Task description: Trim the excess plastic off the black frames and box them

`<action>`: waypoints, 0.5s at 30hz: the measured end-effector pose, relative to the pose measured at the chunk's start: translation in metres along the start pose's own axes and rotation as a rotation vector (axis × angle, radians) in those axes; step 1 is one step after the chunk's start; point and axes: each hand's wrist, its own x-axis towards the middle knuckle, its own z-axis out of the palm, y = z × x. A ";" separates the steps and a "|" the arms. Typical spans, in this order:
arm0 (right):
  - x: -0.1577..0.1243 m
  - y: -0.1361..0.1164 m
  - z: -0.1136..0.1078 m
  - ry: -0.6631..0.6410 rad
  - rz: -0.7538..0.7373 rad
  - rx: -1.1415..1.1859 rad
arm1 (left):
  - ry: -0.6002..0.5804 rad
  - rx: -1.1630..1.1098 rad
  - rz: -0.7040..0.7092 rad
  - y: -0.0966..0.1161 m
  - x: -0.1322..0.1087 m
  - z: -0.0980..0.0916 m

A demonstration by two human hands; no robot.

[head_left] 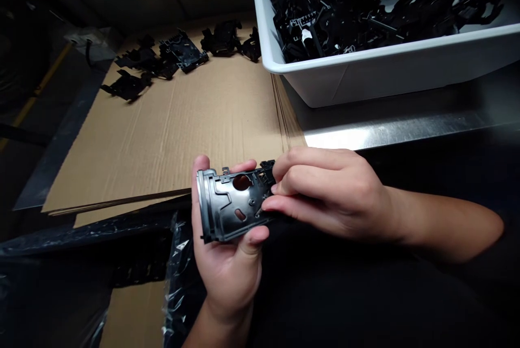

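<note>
A curved black plastic housing part (227,207) with round and oval holes lies in my left hand (231,272), gripped between the thumb and the fingers behind it. My right hand (325,191) is closed in a pinch at the part's right end, thumb and fingertips pressed against it. Those fingers cover that end, so whether they pinch the part itself or a small piece on it is hidden. Both hands are in front of the cardboard sheets' near edge.
Stacked cardboard sheets (195,120) carry several black plastic parts (182,52) along their far side. A white bin (365,63) full of similar black parts stands at the upper right on a metal surface (390,123). Clear plastic film (176,272) hangs at the lower left.
</note>
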 end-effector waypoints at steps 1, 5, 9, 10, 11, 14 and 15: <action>0.000 0.000 0.000 0.000 0.004 0.010 | 0.005 0.003 -0.003 0.000 0.000 0.000; -0.002 0.009 0.000 0.031 0.031 0.097 | 0.002 0.043 -0.023 -0.001 0.000 -0.002; -0.018 0.029 -0.010 0.023 0.043 0.269 | -0.027 0.239 -0.121 -0.005 0.004 -0.009; -0.024 0.034 -0.014 -0.028 0.063 0.276 | -0.050 0.283 -0.144 -0.008 0.006 -0.010; -0.031 0.038 -0.018 -0.100 0.099 0.259 | -0.083 0.308 -0.165 -0.012 0.008 -0.009; -0.057 0.047 -0.033 -0.272 0.256 0.126 | -0.177 0.299 -0.245 -0.030 0.011 0.007; -0.067 0.049 -0.038 -0.268 0.292 0.101 | -0.202 0.278 -0.276 -0.036 0.010 0.016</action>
